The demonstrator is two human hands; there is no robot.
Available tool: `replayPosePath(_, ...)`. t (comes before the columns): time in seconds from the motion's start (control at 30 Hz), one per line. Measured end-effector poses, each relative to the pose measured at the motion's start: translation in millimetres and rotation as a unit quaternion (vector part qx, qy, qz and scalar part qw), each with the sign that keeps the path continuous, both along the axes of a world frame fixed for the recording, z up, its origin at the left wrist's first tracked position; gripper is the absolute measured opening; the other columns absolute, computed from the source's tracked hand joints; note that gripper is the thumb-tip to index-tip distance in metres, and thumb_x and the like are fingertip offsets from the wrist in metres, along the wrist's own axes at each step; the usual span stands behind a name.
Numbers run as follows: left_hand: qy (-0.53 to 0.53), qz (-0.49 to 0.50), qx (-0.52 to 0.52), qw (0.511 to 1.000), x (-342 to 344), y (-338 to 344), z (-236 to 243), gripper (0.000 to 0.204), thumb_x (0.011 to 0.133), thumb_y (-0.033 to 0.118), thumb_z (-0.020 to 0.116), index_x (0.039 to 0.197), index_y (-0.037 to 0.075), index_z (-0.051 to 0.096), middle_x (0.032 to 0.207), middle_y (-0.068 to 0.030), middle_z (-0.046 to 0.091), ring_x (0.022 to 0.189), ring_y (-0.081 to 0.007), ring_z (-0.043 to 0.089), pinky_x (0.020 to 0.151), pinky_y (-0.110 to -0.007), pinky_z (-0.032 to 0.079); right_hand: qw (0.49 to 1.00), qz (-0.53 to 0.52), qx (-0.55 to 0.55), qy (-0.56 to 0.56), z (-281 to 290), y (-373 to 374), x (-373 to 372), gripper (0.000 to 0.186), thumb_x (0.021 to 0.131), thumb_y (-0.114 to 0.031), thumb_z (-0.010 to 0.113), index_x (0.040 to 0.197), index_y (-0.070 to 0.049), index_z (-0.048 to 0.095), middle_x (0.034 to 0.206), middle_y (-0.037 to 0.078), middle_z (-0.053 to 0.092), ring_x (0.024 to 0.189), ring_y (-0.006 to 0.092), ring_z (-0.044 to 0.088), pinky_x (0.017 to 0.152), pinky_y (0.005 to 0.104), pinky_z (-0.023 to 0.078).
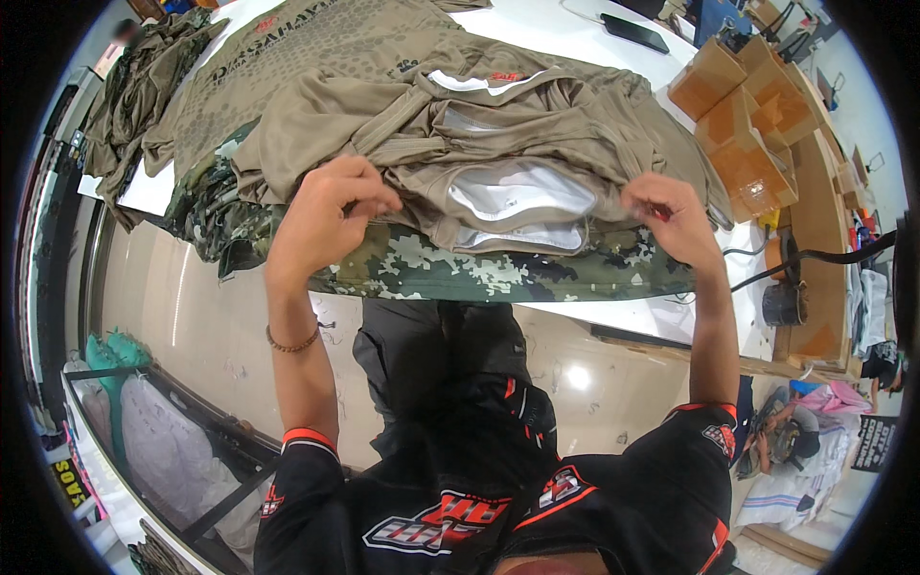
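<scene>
The two hands are well apart, one on each side of the white-lined openings [522, 190] of the tan shirts [585, 125], which lie bunched on the white surface [661, 311] between and beyond them. The left hand [337, 206] is palm-inward with its fingers bent and the thumb close to them, at the cloth left of the openings; whether it grips any cloth, I cannot tell. The right hand [673, 216] has its fingers curled at the right edge of the shirts, and I cannot tell whether they are closed on the fabric. A green camouflage cloth [489, 268] lies under the shirts, its near edge running between the two wrists, and more of it bunches left of the left hand. Farther off, past the left hand, a tan shirt with dark print [268, 67] is spread out, with a camouflage pile [144, 91] to its left. A phone [634, 34] lies beyond the right hand, and open cardboard boxes [752, 158] stand to that hand's right. A black cable [815, 257] runs just right of the right wrist. A beaded bracelet [293, 343] circles the left wrist. Well behind the right hand, at the right, another person [791, 436] is low down near white sacks.
</scene>
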State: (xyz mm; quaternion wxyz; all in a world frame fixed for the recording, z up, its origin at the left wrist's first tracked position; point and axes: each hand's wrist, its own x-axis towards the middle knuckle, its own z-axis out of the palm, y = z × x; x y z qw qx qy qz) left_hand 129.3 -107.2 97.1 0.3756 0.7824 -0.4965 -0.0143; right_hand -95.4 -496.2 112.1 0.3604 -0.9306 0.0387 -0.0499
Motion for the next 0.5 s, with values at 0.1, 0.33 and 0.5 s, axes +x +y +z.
replayPosePath(0.1,0.022,-0.022,0.034,0.999,2,5,9,0.022,0.081,-0.007,0.075,0.1,0.003,0.079,0.088,-0.0098,0.073,0.079,-0.023,0.068,0.075,-0.033,0.053,0.993,0.102,0.045,0.036,0,-7,-4,0.021,0.083,0.01,0.073,0.102,0.0,0.072,0.098,0.005,0.07,0.084,0.0115,0.061,0.073,0.0229,0.046)
replayPosePath(0.33,-0.028,0.152,-0.083,0.985,4,-56,14,0.023,0.084,0.016,0.084,0.1,0.002,0.078,0.085,-0.011,0.077,0.075,-0.022,0.073,0.071,-0.034,0.056,0.988,-0.104,-0.048,-0.107,20,17,32,0.025,0.089,-0.015,0.081,0.111,-0.004,0.078,0.095,0.01,0.075,0.085,0.0213,0.07,0.076,0.031,0.054)
replayPosePath(0.5,-0.08,0.251,0.003,0.965,10,-95,-2,0.037,0.08,0.031,0.087,0.103,0.004,0.077,0.079,-0.011,0.077,0.071,-0.0259,0.075,0.066,-0.037,0.057,0.968,-0.185,-0.125,-0.116,4,18,64,0.036,0.087,-0.021,0.083,0.116,0.0,0.075,0.099,0.013,0.076,0.087,0.0235,0.074,0.08,0.0357,0.058)
